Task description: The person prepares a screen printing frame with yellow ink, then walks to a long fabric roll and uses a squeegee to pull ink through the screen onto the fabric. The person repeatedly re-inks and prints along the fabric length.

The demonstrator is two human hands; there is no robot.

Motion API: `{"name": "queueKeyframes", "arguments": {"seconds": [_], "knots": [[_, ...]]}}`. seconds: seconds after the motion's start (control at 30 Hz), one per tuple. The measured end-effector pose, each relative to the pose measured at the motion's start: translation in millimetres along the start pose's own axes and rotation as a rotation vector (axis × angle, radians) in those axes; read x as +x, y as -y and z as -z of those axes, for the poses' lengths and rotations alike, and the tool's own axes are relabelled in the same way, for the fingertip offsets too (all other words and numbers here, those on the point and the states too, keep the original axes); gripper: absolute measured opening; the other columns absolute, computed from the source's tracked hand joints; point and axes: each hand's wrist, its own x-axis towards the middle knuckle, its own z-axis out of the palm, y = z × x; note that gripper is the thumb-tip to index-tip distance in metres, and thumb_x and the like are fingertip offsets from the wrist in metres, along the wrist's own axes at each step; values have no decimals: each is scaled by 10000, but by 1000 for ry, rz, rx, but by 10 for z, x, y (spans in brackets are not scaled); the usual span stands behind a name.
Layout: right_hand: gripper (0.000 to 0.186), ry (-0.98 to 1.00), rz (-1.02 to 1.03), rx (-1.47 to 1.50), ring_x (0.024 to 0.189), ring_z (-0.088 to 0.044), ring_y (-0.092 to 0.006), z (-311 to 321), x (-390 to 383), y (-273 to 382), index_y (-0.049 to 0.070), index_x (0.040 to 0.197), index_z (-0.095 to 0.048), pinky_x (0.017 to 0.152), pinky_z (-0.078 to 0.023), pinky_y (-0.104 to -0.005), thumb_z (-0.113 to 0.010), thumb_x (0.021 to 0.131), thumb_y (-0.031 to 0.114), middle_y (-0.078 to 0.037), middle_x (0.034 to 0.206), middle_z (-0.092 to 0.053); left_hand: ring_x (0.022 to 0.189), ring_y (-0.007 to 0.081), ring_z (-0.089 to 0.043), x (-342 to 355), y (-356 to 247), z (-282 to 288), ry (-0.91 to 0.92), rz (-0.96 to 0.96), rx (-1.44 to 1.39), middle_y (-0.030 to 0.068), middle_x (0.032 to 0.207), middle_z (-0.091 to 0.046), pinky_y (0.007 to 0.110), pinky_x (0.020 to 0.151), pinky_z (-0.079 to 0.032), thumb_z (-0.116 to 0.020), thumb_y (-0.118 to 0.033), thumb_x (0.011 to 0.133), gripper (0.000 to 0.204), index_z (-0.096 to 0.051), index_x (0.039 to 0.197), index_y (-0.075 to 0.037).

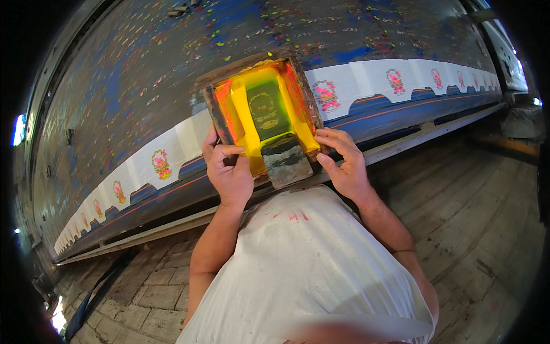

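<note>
A screen-printing frame with a worn brown wooden border lies at the table's near edge, over the row of white pieces. Yellow ink coats its inside, with orange-red along both sides, and a dark green mesh window with a crest-like design shows in the middle. My left hand grips its near left corner, thumb and fingers closed on the rim. Opposite, my right hand holds the near right corner with bent fingers. Between my hands a dark, ink-stained squeegee rests against the near side of the frame.
White cut pieces with scalloped near edges run along the long table. Those to the right bear pink prints; those to the left show pink and yellow. Paint specks cover the tabletop. A rail edges it, and a plank-like floor lies below.
</note>
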Motion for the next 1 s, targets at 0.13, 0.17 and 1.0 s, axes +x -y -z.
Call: {"name": "queueKeyframes", "arguments": {"seconds": [0.13, 0.17, 1.0], "knots": [[396, -4, -8, -33, 1432, -685, -379, 612, 47, -288, 6, 1410, -801, 1246, -509, -489, -841, 1021, 65, -196, 1497, -759, 1674, 397, -482, -36, 19, -662, 8, -14, 42, 259, 1794, -467, 469, 1344, -378, -711, 208, 881, 275, -720, 968, -53], [389, 6, -12, -33, 1447, -680, -374, 781, 52, -355, -3, 1414, -798, 1255, -504, -490, -828, 1034, 74, -207, 1508, -755, 1670, 400, -485, -58, 20, -822, 26, -10, 27, 260, 1794, -467, 474, 1350, -369, -710, 208, 879, 276, -721, 968, -53], [422, 387, 492, -379, 1326, -724, -347, 1272, 408, -319, 57, 1333, -829, 1109, -591, -505, -785, 914, 78, -119, 1389, -764, 1556, 299, -604, -198, 83, -1545, 10, 78, -27, 200, 1712, -596, 435, 1310, -427, -685, 240, 845, 337, -706, 991, -62]]}}
